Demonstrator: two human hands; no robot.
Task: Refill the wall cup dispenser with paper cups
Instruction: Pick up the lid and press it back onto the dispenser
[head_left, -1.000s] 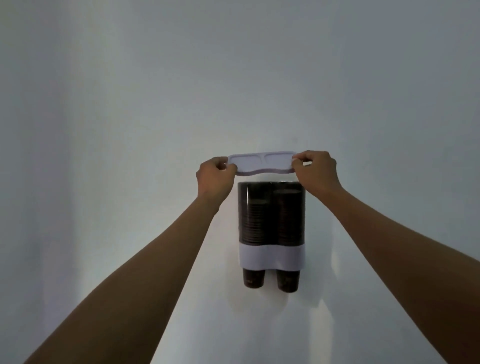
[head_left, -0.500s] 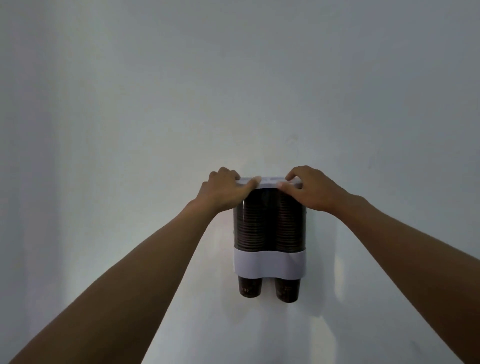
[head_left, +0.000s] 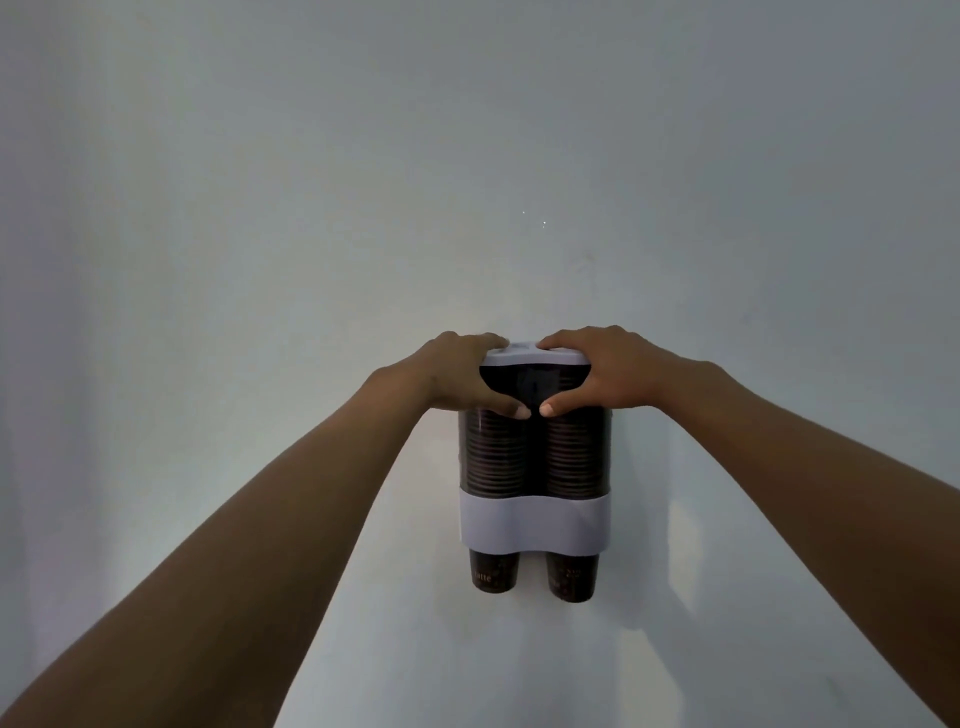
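A twin-tube cup dispenser (head_left: 535, 526) with a white band hangs on the wall. Both dark tubes hold stacks of brown paper cups (head_left: 493, 457), and one cup (head_left: 494, 571) pokes out below each tube. The white lid (head_left: 535, 356) sits on top of the tubes. My left hand (head_left: 457, 375) lies over the lid's left end and my right hand (head_left: 609, 370) over its right end. Fingers rest flat on the lid, and both thumbs stretch down across the front until their tips nearly meet at the middle.
The plain pale wall (head_left: 519, 156) fills the whole view around the dispenser. Nothing else is in sight besides my two forearms reaching in from the bottom corners.
The lid was held in the air above the open tubes, then came down onto them. My hands now lie over it with thumbs spread down the front.
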